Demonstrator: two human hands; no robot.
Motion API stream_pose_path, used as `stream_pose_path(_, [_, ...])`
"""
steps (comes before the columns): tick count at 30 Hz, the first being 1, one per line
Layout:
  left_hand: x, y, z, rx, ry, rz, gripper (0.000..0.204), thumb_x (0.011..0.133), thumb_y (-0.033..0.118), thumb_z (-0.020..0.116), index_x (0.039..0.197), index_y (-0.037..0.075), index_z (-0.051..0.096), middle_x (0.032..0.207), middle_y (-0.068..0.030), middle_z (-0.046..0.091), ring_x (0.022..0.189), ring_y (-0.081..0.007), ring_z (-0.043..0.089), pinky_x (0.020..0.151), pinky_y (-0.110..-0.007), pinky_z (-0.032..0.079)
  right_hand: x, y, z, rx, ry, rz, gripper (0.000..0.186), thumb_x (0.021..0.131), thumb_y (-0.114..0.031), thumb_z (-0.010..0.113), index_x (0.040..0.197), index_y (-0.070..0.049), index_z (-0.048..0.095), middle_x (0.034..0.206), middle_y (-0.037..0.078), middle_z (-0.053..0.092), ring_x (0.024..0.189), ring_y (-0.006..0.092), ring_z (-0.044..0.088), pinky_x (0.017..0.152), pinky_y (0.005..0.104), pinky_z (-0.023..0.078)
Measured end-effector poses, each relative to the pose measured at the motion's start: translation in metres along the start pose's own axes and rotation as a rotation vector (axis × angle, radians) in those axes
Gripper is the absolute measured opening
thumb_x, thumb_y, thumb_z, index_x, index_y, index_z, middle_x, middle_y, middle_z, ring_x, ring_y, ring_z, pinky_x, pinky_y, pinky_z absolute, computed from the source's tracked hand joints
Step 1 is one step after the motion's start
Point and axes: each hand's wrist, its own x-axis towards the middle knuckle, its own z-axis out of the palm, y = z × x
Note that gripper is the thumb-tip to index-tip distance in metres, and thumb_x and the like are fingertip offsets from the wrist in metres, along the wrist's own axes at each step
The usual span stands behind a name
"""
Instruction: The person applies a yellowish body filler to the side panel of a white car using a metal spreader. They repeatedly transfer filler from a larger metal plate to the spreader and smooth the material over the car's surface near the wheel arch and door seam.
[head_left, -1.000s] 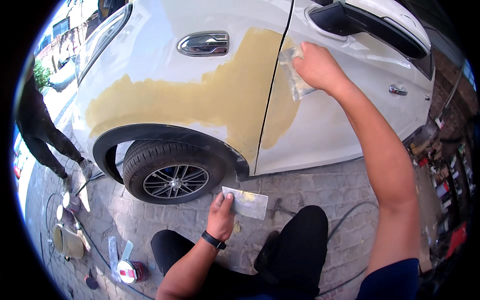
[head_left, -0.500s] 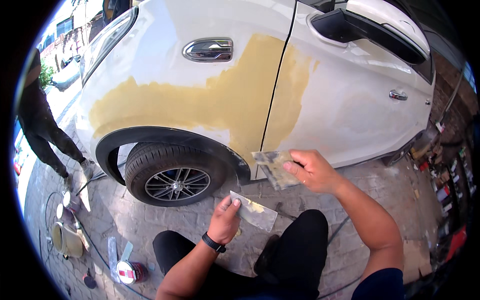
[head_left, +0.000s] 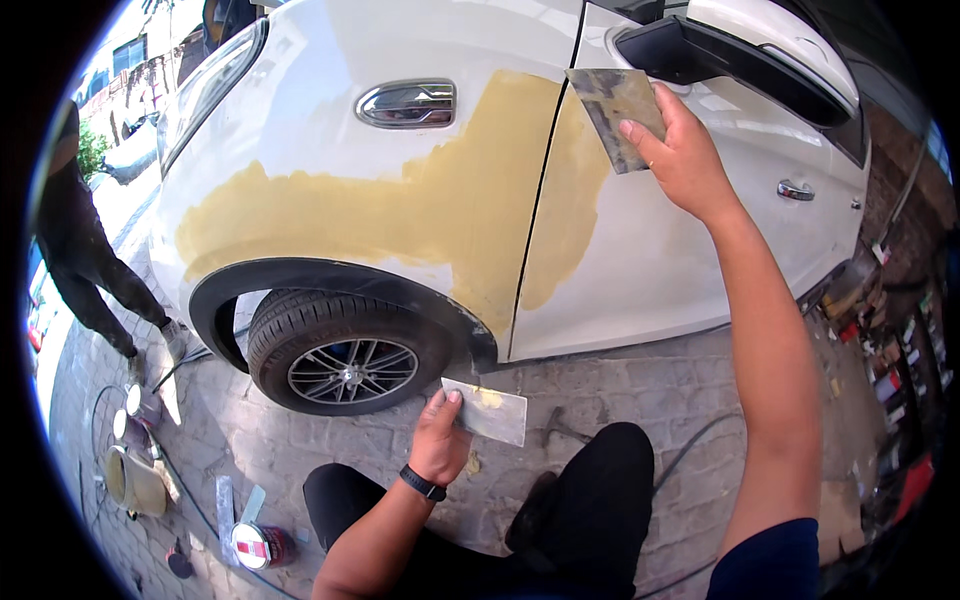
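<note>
My right hand [head_left: 692,158] grips a flat rectangular putty spreader [head_left: 608,112], smeared with dark and yellowish filler. The spreader is in front of the upper part of the yellow filler patch [head_left: 485,190], just right of the panel gap; contact with the door cannot be told. That patch spans the white car's fender [head_left: 300,120] and the front edge of its door [head_left: 690,240]. Lower down, my left hand [head_left: 438,445] pinches a thin grey plate [head_left: 500,422] with a little yellow filler on it, held above the paving.
The front wheel [head_left: 350,375] and black arch trim [head_left: 300,268] lie under the patch. A black side mirror [head_left: 720,60] juts out upper right. Cans [head_left: 262,546], a bucket [head_left: 135,480] and a hose stand lower left. Another person's legs [head_left: 95,260] show at left.
My right hand has risen with its spreader from the lower door edge to the top of the patch. My left hand and plate have shifted slightly left.
</note>
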Motion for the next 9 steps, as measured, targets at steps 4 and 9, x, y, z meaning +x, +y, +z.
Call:
stream_pose_path(4, [0.003, -0.007, -0.001, 0.007, 0.006, -0.028, 0.026, 0.11, 0.021, 0.062, 0.129, 0.005, 0.062, 0.125, -0.0071, 0.07, 0.118, -0.0211, 0.066, 0.109, -0.04, 0.048, 0.043, 0.007, 0.001, -0.372, -0.039, 0.011, 0.046, 0.105, -0.028, 0.064, 0.141, 0.0, 0.057, 0.118, 0.02, 0.075, 0.106, 0.0326, 0.072, 0.095, 0.044, 0.054])
stream_pose_path(9, [-0.001, 0.0, 0.002, 0.005, -0.018, -0.015, 0.032, 0.109, 0.022, 0.064, 0.135, 0.004, 0.061, 0.13, -0.0084, 0.069, 0.123, -0.0217, 0.064, 0.112, -0.04, 0.046, 0.038, 0.033, 0.01, -0.312, 0.052, 0.062, 0.04, 0.107, -0.024, 0.064, 0.141, -0.005, 0.061, 0.12, 0.019, 0.076, 0.105, 0.0285, 0.074, 0.096, 0.0399, 0.055])
